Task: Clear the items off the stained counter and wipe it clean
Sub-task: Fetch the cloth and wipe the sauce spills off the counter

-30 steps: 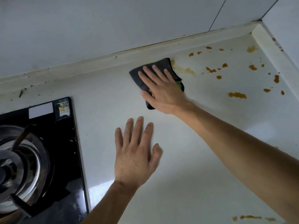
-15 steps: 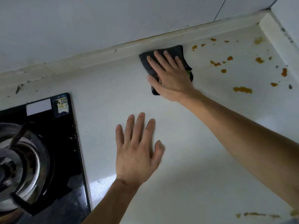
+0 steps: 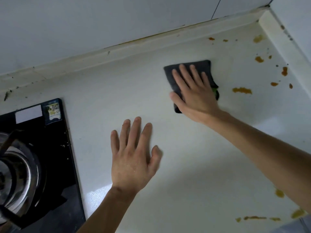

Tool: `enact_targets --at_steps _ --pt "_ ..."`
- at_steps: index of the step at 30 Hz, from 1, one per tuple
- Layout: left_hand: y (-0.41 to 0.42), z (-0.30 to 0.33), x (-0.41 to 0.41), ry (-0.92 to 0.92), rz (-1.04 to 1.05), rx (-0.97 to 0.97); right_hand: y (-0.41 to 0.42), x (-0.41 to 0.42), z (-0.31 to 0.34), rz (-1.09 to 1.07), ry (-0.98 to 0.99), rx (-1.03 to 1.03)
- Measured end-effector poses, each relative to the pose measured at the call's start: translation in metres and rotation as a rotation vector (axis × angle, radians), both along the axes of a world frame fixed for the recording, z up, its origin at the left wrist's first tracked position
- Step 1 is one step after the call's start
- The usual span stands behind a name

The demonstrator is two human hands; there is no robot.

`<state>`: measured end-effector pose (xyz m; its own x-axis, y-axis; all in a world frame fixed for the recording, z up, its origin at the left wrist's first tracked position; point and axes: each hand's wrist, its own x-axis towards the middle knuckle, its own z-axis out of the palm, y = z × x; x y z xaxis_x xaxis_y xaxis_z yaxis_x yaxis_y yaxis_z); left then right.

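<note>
You have one dark cloth (image 3: pixel 190 68) on the white counter (image 3: pixel 193 165), one gas hob (image 3: pixel 33 157) at the left edge, and two hands down. Your right hand (image 3: pixel 195 95) lies flat on the cloth, fingers straight, pressing — no curl round it. The cloth shows beyond your fingertips and thumb. Your left hand (image 3: pixel 133 155) rests flat and spread on bare counter. Orange stains (image 3: pixel 242 90) — roughly a dozen — lie right of the cloth.

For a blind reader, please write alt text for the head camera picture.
A right hand presses a dark cloth flat on a white counter, beside orange-brown stains toward the corner. The left hand rests flat nearby; a black gas stove is at the left.
</note>
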<state>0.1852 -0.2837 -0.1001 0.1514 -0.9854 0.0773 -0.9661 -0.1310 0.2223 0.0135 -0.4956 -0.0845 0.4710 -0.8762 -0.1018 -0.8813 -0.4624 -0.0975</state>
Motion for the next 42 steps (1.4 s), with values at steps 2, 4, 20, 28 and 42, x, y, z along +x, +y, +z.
enact_targets --at_steps 2,4,20,28,42 --pt "0.001 -0.002 0.002 -0.002 -0.006 -0.008 -0.029 0.007 0.001 0.066 -0.015 0.020" --pt "0.001 -0.004 0.004 -0.003 -0.004 -0.010 -0.067 0.002 0.003 0.021 -0.014 0.030" --pt "0.001 0.006 -0.003 0.000 -0.002 0.020 0.053 -0.139 0.001 -0.199 0.038 0.029" --pt "0.001 0.005 -0.002 0.011 -0.008 0.000 0.048 -0.083 0.002 -0.358 -0.025 -0.005" --pt "0.001 0.011 -0.004 0.032 -0.034 0.032 0.157 -0.122 -0.004 -0.460 0.017 -0.034"
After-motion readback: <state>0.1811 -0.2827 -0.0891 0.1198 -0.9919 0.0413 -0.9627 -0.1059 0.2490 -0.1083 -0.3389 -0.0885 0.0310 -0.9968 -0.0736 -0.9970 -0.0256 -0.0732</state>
